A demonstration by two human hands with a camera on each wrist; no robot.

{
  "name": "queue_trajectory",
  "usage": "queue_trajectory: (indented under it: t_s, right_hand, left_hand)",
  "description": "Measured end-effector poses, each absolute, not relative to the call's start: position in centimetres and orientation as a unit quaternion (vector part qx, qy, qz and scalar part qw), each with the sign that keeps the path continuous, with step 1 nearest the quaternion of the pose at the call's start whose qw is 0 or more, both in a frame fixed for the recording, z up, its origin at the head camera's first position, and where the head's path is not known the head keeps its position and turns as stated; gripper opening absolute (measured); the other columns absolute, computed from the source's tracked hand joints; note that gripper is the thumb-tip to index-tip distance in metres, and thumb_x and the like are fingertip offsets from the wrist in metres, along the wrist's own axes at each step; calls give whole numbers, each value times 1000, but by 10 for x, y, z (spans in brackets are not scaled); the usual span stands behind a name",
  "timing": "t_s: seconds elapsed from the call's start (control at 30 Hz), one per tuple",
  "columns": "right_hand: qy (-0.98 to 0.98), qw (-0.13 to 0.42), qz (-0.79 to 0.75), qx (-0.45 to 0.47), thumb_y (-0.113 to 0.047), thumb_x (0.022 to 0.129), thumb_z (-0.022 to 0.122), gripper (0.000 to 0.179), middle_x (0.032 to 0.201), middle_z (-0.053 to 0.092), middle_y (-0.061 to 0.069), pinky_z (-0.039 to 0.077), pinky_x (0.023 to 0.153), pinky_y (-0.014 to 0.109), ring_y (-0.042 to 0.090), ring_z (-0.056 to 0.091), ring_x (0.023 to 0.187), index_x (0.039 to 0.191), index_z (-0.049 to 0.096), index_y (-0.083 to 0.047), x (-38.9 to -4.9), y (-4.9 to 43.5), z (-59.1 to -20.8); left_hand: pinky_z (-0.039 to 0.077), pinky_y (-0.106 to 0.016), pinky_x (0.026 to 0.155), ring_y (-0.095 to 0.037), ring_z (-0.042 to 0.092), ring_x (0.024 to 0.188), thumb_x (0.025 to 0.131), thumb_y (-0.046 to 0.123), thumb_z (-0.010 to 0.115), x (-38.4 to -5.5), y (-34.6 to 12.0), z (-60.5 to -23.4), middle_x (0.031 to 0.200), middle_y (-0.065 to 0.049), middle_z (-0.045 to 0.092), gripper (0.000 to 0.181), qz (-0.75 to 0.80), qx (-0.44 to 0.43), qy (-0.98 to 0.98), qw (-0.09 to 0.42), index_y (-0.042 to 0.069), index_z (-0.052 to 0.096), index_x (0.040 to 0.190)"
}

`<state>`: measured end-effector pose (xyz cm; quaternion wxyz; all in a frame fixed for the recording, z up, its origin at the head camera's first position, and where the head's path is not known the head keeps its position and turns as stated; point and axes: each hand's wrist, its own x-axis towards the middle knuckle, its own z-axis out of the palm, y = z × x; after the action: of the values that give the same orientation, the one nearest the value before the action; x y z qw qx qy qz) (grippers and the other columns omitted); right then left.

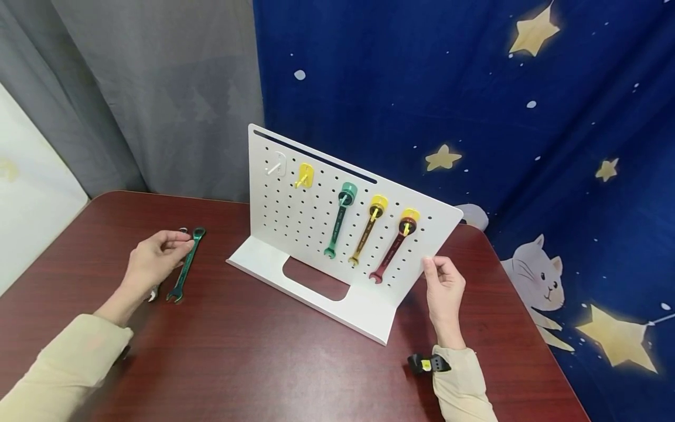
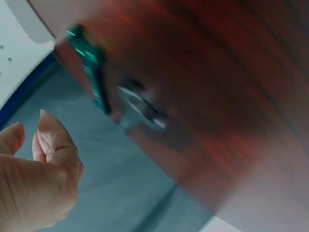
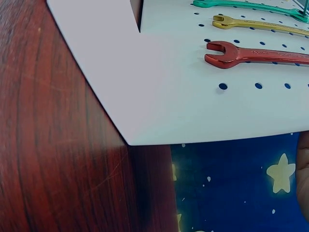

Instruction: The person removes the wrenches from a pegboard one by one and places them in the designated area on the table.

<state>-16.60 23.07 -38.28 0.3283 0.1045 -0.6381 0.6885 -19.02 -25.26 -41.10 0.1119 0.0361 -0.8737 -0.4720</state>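
My left hand (image 1: pixel 155 258) hovers over a dark green wrench (image 1: pixel 184 271) and a silver wrench (image 1: pixel 153 293) lying on the table. Its thumb and fingers stand apart in the left wrist view, holding nothing; the hand hides most of the silver wrench in the head view. My right hand (image 1: pixel 445 293) pinches the right edge of a white pegboard stand (image 1: pixel 253 258), thumb in front. On the board hang a green wrench (image 1: pixel 337 230), a gold wrench (image 1: pixel 362 239) and a red wrench (image 3: pixel 229 55). A white hook (image 1: pixel 277 164) and a yellow hook (image 1: pixel 304 176) carry nothing.
The reddish-brown table (image 1: pixel 237 363) runs back to a grey curtain (image 1: pixel 174 105) and a blue star-patterned curtain (image 1: pixel 369 76). A black strap (image 1: pixel 428 363) circles the right wrist. At far left is a white surface (image 1: pixel 31 193).
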Motion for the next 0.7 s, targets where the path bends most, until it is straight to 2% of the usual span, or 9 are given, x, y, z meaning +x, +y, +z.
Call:
queue_trajectory:
  t_s: [0.1, 0.23, 0.37, 0.5, 0.6, 0.7]
  right_hand:
    - [-640, 330, 686, 103, 16, 86, 54, 16, 69, 64, -5, 51, 61, 13, 1, 59, 62, 75, 60, 6, -166, 231, -382]
    - [-645, 330, 682, 99, 15, 86, 55, 16, 69, 63, -6, 50, 61, 12, 1, 58, 62, 75, 60, 5, -165, 230, -381]
    - [-644, 330, 683, 100, 16, 86, 54, 17, 69, 63, -6, 50, 61, 12, 1, 58, 62, 75, 60, 5, -165, 230, -381]
    - [-642, 330, 684, 103, 16, 86, 54, 15, 70, 64, -5, 51, 62, 12, 1, 59, 63, 75, 60, 6, -165, 230, -381]
    - [-641, 330, 685, 103, 16, 86, 54, 14, 70, 65, -5, 51, 62, 13, 1, 60, 64, 76, 60, 8, -165, 231, -382]
    - [-640, 328, 687, 101, 15, 86, 54, 14, 70, 65, -5, 52, 62, 14, 1, 60, 63, 76, 60, 7, -169, 234, -388]
  left_hand:
    - [51, -12, 58, 9, 60, 68, 90, 28, 64, -189, -235, -407, 81, 23, 58, 38, -499, 8, -858, 118, -2, 58, 112]
    - [54, -16, 63, 12, 59, 73, 91, 24, 62, -188, -213, -402, 86, 17, 59, 36, -526, -13, -843, 108, -2, 57, 115]
    - [54, -16, 66, 10, 59, 76, 92, 22, 62, -188, -193, -399, 91, 6, 61, 35, -548, -24, -830, 105, -2, 57, 116]
    - [53, -14, 65, 9, 59, 75, 91, 21, 62, -189, -177, -397, 98, -11, 63, 34, -546, -34, -829, 111, -2, 58, 116]
    - [52, -13, 64, 9, 59, 75, 92, 20, 62, -190, -165, -396, 101, -17, 63, 33, -550, -37, -827, 109, -1, 58, 116]
    - [52, -13, 65, 9, 58, 75, 91, 18, 63, -191, -154, -394, 103, -19, 63, 32, -568, -40, -815, 104, -2, 58, 116]
